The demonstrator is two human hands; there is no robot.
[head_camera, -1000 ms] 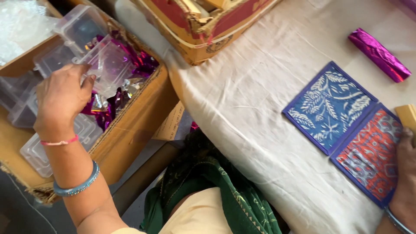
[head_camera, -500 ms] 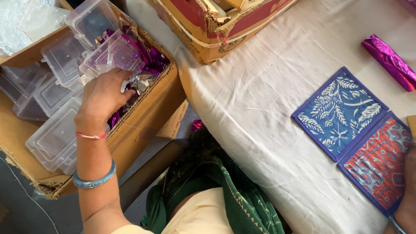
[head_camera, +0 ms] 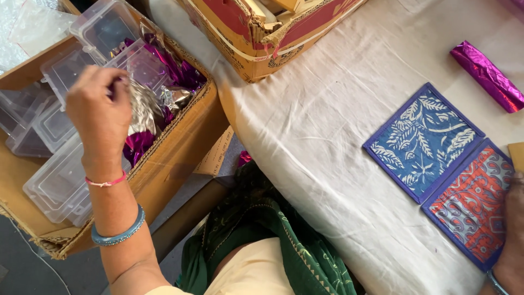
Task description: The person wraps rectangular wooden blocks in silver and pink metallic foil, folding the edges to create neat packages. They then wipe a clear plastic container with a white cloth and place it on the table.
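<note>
My left hand [head_camera: 101,114] is raised over an open cardboard box [head_camera: 188,142] on my left, fingers closed on a crumpled piece of shiny foil [head_camera: 143,106], silver on one side and magenta on the other. The box holds several clear plastic containers [head_camera: 54,186] and more magenta foil [head_camera: 180,74]. My right hand [head_camera: 510,229] rests at the right edge of the view on a red-and-blue patterned square mat [head_camera: 469,205], which lies beside a blue leaf-patterned mat [head_camera: 423,139] on the white tablecloth [head_camera: 322,125].
A red and tan cardboard box [head_camera: 267,33] stands at the back of the table. A magenta foil-wrapped roll [head_camera: 486,74] lies at the far right. A tan object [head_camera: 516,155] shows at the right edge. My green scarf [head_camera: 256,224] covers my lap.
My left hand has lifted out of the box with a piece of foil pinched in its fingers. My right hand has stayed on the red mat.
</note>
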